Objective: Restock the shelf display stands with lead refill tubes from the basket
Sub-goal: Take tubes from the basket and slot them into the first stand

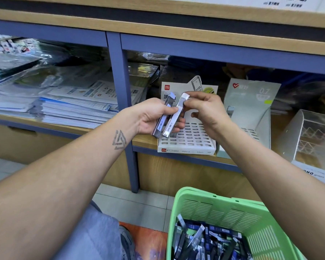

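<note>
While left hand grips two tubes — right grip pinching white-capped tube's top.

On the shelf, a slotted display stand sat at the front edge, just right of the upright post. A second display stand stood beside it on the right, and a clear box lay further right, near the shelf's right end. Left of the post, stacked papers covered the shelf. Two lead refill tubes were held above the slotted stand. The basket stood below and in front of the shelf, with tubes lying inside.
</note>
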Motion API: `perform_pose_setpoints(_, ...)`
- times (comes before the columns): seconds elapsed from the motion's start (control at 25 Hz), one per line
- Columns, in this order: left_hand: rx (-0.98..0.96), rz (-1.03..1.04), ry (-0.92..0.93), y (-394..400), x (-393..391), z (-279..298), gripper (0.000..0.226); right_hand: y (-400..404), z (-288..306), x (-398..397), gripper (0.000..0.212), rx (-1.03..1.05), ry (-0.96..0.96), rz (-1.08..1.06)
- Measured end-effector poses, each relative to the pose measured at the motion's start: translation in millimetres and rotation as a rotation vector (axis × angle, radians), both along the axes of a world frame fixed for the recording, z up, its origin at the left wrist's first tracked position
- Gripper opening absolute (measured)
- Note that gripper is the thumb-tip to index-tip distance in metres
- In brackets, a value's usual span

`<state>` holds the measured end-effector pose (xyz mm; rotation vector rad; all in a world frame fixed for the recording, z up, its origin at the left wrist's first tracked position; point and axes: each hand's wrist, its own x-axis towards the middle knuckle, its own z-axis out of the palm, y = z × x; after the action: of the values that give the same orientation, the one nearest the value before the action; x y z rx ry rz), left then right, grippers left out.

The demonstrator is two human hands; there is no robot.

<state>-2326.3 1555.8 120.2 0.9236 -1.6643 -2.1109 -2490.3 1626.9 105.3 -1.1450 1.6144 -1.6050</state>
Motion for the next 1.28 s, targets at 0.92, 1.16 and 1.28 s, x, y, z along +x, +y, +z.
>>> perform_pose_setpoints(0.92, -0.38, 0.048, -0.11, 47.2, -113.0, -5.3, 0.035, 79.9, 13.3, -120.8, 0.016, 0.018, 0.341, -0.229)
perform_pose_setpoints(1.16, -0.71, 0.132, -0.21, 46.9, -139.5, -12.0, 0.019, 76.3, -7.5, -153.5, 0.018, 0.049, 0.486, -0.235)
perform_pose_setpoints(1.28, -0.769, 0.147, -0.172, 44.8, -152.0, -6.8, 0.02, 67.5, -6.7, -162.1, 0.019, 0.018, 0.49, -0.218)
